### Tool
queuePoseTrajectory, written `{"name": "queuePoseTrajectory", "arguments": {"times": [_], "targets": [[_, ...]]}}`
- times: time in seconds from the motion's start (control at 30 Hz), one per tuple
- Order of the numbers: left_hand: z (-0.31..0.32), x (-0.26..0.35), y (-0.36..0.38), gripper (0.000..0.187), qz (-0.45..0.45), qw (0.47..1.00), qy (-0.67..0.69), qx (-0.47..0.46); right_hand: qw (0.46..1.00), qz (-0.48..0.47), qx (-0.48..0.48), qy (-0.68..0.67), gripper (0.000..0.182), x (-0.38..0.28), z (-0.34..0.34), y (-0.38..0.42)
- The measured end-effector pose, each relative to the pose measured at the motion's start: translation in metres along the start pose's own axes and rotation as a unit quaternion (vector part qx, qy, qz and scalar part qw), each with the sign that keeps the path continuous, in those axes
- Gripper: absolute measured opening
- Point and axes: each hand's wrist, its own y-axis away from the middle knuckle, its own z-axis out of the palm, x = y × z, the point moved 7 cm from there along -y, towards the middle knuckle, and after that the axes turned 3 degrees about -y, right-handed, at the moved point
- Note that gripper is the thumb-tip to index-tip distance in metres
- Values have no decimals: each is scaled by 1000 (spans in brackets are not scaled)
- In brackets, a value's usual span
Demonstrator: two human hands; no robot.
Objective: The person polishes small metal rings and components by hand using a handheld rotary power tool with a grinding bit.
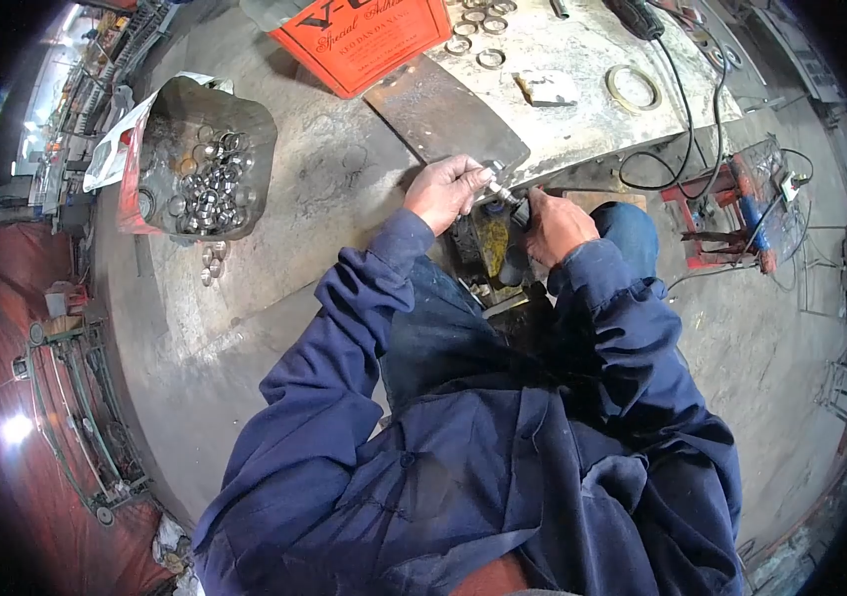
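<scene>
My left hand [446, 193] pinches a small shiny metal ring [492, 169] between thumb and fingers, near the edge of the steel plate [443, 114]. Close against it, my right hand [558, 228] is closed around a dark tool with a slim metal shaft [515, 202]; its tip points at the ring. Most of the tool's body is hidden by my right fingers. Below both hands, a dark vise-like block with a yellow patch [495, 243] sits between my knees.
A cut-open can [263, 134] full of metal rings [213, 189] stands at left, several rings beside it. Behind are an orange adhesive tin [369, 50], more rings [490, 58], a large ring [633, 87] and a corded power tool [634, 18]. A red and blue metal frame [741, 209] stands right.
</scene>
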Motion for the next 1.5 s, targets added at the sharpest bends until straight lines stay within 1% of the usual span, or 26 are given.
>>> {"name": "queuePoseTrajectory", "arguments": {"times": [0.07, 0.13, 0.2, 0.3, 0.43, 0.5, 0.63, 0.7, 0.8, 0.83, 0.87, 1.0, 1.03, 1.07, 1.13, 1.17, 1.27, 1.33, 1.37, 1.4, 1.47, 1.5], "targets": [[2, 0, 0, 21, 12, 1000, 17, 4, 1000, 23, -5, 7, 28, 4, -3, -2], [3, -2, 0, 20, -18, 998, 63, 10, 999, 37, 3, 1, 29, 2, -13, -1], [3, -7, -2, 20, -15, 998, 59, 9, 999, 49, 7, -6, 30, 5, -12, -1], [2, -5, -2, 21, -4, 998, 66, 2, 999, 19, -24, 11, 31, -3, -5, 1], [1, -1, -2, 21, -12, 998, 60, 4, 1000, 1, -21, 2, 31, 2, -2, -5], [0, -2, -3, 21, -16, 999, 31, 1, 999, 44, -13, -25, 31, 6, -12, -4], [3, 1, -1, 22, -1, 999, 46, 1, 998, 57, -15, -14, 30, 5, -8, -2], [2, 1, -1, 22, 0, 998, 56, 7, 1000, -4, -7, -1, 28, 3, 4, -4], [0, -5, -3, 22, -4, 999, 29, 16, 1000, -15, 5, -20, 26, 7, 5, -5], [-1, 6, 2, 22, -18, 999, -24, 35, 1000, 4, -1, -21, 26, 5, -1, -3], [-3, -5, -2, 23, -10, 999, -30, 30, 1000, 20, 10, -8, 28, 13, 2, -7], [-1, 1, 4, 21, 1, 999, -26, 36, 999, 37, 6, -27, 31, 10, -8, -4], [-2, -3, 2, 20, -6, 999, -19, 38, 999, 34, 1, -10, 31, 6, -6, -5], [-2, -6, -1, 20, -2, 999, -19, 39, 1000, 12, 5, -3, 30, 2, -8, 1], [2, -9, -1, 19, 5, 997, 73, 20, 1000, -3, -3, -5, 29, -4, -3, 3], [2, -12, -1, 19, -6, 998, 64, 27, 1000, -3, -4, -5, 29, -2, -1, 2], [1, 4, 5, 19, 0, 999, 35, 38, 1000, 9, 5, 2, 29, 6, -5, -6], [1, 8, 5, 20, -14, 999, 23, 41, 999, 36, 8, -3, 29, 7, -12, -5], [0, 3, 6, 20, -24, 999, 11, 44, 999, 31, 17, -14, 30, 4, -15, -2], [-2, -6, 1, 21, -14, 999, -16, 42, 1000, 24, 7, -5, 29, 5, -9, -4], [0, -3, 1, 21, -5, 999, 23, 36, 1000, 13, -1, 0, 28, 3, 0, -4], [-1, -6, 0, 21, -8, 999, 22, 35, 1000, 15, -3, -2, 28, 4, 2, -3]]}}
